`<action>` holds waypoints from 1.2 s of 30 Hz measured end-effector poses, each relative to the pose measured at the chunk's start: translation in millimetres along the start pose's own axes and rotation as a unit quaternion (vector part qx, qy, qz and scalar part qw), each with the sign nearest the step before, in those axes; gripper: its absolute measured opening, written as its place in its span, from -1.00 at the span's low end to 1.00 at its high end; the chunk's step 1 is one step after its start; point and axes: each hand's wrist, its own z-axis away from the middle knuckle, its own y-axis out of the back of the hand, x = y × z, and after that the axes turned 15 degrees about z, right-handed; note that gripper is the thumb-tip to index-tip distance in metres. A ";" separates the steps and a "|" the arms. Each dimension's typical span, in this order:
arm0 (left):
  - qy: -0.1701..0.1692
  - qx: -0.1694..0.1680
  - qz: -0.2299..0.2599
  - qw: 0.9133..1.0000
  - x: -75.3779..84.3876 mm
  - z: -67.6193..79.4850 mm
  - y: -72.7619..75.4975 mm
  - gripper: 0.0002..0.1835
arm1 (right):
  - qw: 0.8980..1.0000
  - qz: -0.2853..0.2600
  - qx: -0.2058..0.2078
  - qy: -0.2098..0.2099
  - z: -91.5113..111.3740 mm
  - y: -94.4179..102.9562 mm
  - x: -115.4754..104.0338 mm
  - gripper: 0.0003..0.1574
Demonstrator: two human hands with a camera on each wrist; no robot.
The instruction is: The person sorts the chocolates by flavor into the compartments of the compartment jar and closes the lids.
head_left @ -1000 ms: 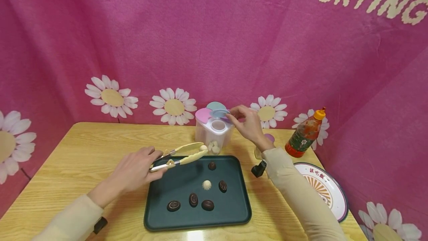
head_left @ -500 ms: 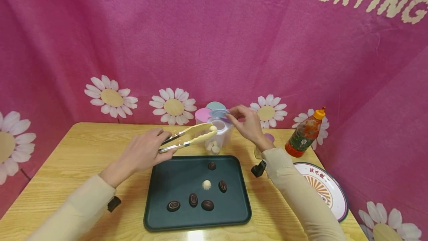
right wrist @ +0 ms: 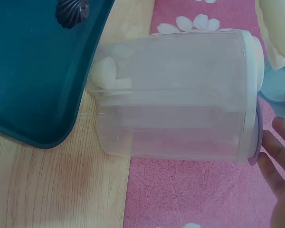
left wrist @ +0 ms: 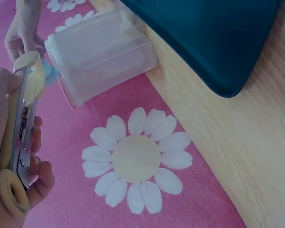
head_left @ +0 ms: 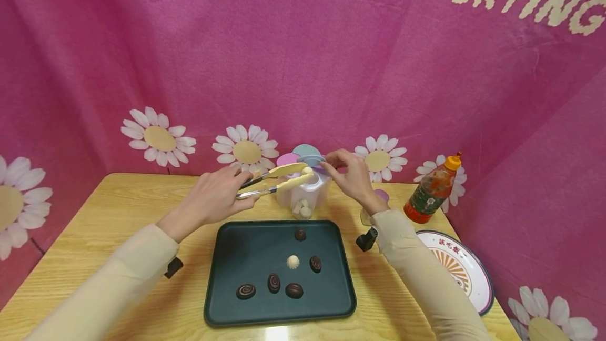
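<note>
My left hand grips cream-tipped tongs, whose tips pinch a small round white chocolate over the mouth of a clear plastic container. The container has coloured flip lids, and white pieces lie at its bottom. With thumb and fingers my right hand holds its raised light-blue lid; other fingers spread beside the purple lid in the right wrist view. In front is a dark green tray with several dark chocolates and one white swirled chocolate.
A red sauce bottle with a yellow cap stands at the back right. Nearer is a white patterned plate. A small purple-lidded jar sits partly behind the right forearm. A pink flowered cloth hangs behind the table.
The left hand has carried the tongs and white chocolate right and upward, from in front of the container to over its mouth. The right hand stays at the blue lid.
</note>
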 end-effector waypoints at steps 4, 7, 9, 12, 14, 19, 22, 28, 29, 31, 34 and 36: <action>-0.001 -0.003 -0.007 1.000 -0.6 -4.7 -2.5 -0.49 | 1.000 0.000 0.001 0.001 -0.2 0.2 0.6 -0.81; -0.002 -0.004 -0.013 1.000 -1.1 -7.4 -3.4 -0.49 | 1.000 -0.002 0.002 0.001 -0.6 0.6 0.2 -0.81; -0.002 -0.004 -0.013 1.000 -1.5 -8.8 -3.8 -0.49 | 1.000 -0.002 0.002 0.001 -0.6 0.8 -0.1 -0.81; -0.001 -0.008 -0.015 1.000 -2.2 -9.8 -4.8 -0.49 | 1.000 -0.003 0.002 0.001 -0.3 1.0 0.0 -0.82; 0.001 -0.012 -0.016 1.000 -2.8 -9.8 -5.4 -0.49 | 1.000 -0.003 0.001 0.000 -0.1 0.9 0.3 -0.82; 0.001 -0.010 -0.014 1.000 -4.3 -9.2 -6.6 -0.49 | 1.000 -0.009 -0.001 -0.002 -0.5 0.7 1.2 -0.81; -0.003 -0.003 -0.010 1.000 -5.4 -8.7 -6.7 -0.51 | 1.000 -0.011 -0.003 0.001 -0.1 0.2 1.3 -0.81; -0.011 0.010 -0.021 1.000 -7.5 -4.1 -4.0 -0.49 | 1.000 -0.011 -0.001 0.004 0.8 -0.3 1.1 -0.81; -0.012 0.012 -0.023 1.000 -7.7 -2.5 -2.9 -0.48 | 1.000 -0.011 -0.001 0.004 0.8 -0.4 1.2 -0.81; -0.015 0.015 -0.025 0.999 -8.2 1.4 -0.4 -0.48 | 1.000 -0.012 0.001 0.006 0.8 -0.4 1.3 -0.81; -0.016 0.017 -0.024 0.999 -8.8 8.9 3.8 -0.48 | 1.000 -0.012 0.003 0.008 0.5 -0.1 1.4 -0.81; -0.015 0.015 -0.025 0.999 -9.6 14.8 6.3 -0.47 | 1.000 -0.011 0.005 0.010 0.1 -0.2 1.9 -0.81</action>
